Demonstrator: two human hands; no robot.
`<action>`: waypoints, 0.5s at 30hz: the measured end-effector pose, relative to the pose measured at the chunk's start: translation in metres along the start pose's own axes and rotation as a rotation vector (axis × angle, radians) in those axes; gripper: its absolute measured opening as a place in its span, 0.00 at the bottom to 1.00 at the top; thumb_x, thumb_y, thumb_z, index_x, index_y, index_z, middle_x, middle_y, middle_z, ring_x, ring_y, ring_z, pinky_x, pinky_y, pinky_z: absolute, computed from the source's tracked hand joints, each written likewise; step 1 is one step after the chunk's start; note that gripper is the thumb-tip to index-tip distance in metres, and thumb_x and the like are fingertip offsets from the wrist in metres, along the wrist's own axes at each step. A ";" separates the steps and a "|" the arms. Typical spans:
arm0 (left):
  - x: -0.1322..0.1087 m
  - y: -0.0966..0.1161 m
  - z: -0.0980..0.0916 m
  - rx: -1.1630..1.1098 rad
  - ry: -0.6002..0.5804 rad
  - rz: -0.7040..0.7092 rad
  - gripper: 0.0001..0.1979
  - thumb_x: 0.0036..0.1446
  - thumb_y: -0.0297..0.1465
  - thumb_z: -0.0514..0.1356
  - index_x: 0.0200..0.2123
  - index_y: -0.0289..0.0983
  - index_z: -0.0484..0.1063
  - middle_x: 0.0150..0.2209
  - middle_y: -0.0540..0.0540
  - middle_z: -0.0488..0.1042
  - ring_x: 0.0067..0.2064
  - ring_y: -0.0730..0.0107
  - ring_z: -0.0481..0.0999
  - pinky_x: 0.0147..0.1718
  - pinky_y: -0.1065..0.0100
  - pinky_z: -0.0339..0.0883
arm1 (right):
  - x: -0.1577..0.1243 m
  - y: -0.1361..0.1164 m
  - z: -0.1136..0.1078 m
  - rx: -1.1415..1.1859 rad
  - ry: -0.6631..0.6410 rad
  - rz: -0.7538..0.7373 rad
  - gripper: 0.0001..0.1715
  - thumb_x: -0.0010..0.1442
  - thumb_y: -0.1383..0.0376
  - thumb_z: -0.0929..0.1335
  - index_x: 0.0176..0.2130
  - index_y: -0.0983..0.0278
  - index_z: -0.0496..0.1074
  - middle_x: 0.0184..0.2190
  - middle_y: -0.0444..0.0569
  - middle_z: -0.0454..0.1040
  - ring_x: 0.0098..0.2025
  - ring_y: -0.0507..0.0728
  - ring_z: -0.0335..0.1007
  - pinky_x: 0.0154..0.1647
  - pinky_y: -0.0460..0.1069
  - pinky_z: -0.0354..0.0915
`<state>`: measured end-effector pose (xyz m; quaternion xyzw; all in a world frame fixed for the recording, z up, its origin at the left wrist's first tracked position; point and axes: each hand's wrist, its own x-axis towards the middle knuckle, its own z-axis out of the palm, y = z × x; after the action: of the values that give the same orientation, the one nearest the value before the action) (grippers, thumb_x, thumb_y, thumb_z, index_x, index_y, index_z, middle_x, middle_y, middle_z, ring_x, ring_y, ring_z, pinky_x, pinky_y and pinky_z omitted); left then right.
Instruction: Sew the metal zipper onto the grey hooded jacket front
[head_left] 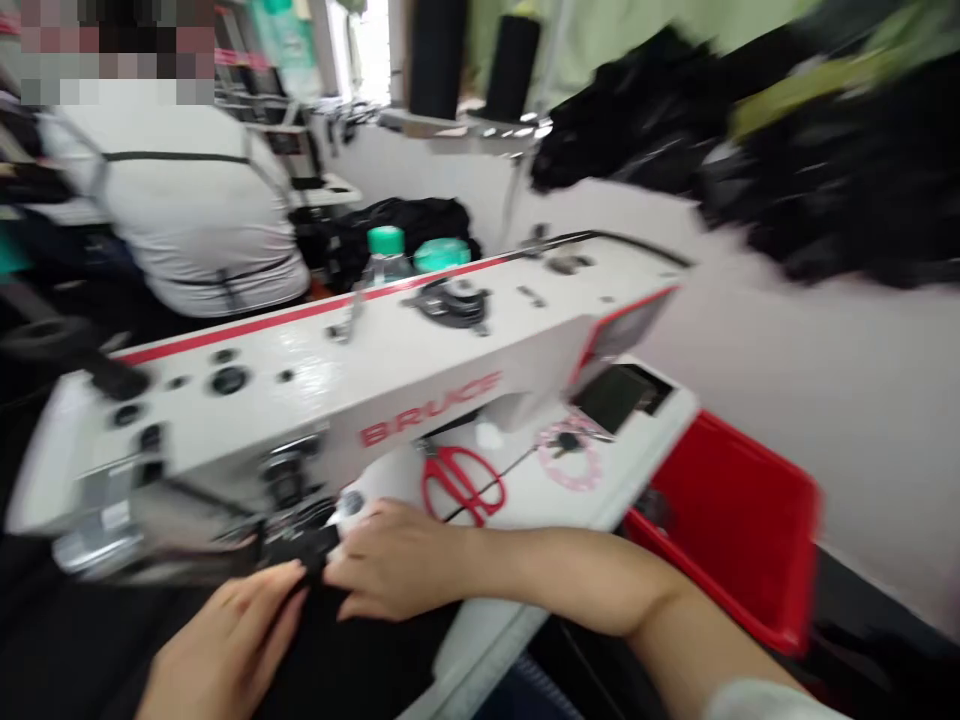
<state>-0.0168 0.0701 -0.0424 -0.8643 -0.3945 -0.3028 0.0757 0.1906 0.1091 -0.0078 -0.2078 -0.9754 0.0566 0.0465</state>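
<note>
A white sewing machine (450, 350) with a red stripe and red lettering stretches across the view. Black fabric (360, 660) lies under its needle end and spreads toward me. My left hand (232, 630) is closed on the fabric, thumb and fingers pinching it just in front of the presser foot area. Close beside it on the right, my right hand (405, 560) has its fingers bent down onto the same fabric, gripping its edge. Blur hides the needle and the exact fingertip contact. Red-handled scissors (461, 485) lie on the machine bed just beyond my right hand.
A phone (615, 398) and a pink ring (570, 455) with small keys rest on the white table. A red bin (742, 530) stands at the right. Dark thread cones (512, 65) and black bundles (825, 160) are behind. Another person (180, 200) sits facing away, upper left.
</note>
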 end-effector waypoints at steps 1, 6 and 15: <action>-0.006 0.000 -0.005 0.049 -0.039 0.012 0.11 0.60 0.34 0.49 0.39 0.37 0.70 0.34 0.48 0.73 0.34 0.73 0.72 0.33 0.73 0.68 | -0.001 0.001 0.003 0.007 0.025 0.001 0.17 0.60 0.53 0.61 0.37 0.65 0.66 0.31 0.45 0.71 0.33 0.53 0.66 0.35 0.50 0.57; -0.006 0.003 -0.008 0.123 -0.155 0.057 0.11 0.59 0.24 0.49 0.40 0.33 0.69 0.36 0.44 0.72 0.37 0.68 0.70 0.34 0.68 0.69 | 0.000 0.002 0.006 0.044 0.025 0.021 0.12 0.59 0.57 0.63 0.35 0.65 0.63 0.30 0.44 0.70 0.30 0.52 0.63 0.35 0.50 0.53; -0.006 0.006 -0.019 0.029 -0.142 0.192 0.11 0.54 0.19 0.53 0.41 0.28 0.69 0.36 0.42 0.73 0.38 0.66 0.69 0.38 0.63 0.68 | -0.001 0.001 -0.001 0.058 -0.026 0.068 0.09 0.61 0.59 0.61 0.36 0.62 0.64 0.29 0.43 0.69 0.31 0.52 0.63 0.36 0.50 0.52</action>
<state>-0.0243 0.0553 -0.0303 -0.9162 -0.3184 -0.2265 0.0885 0.1923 0.1100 -0.0071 -0.2385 -0.9663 0.0892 0.0379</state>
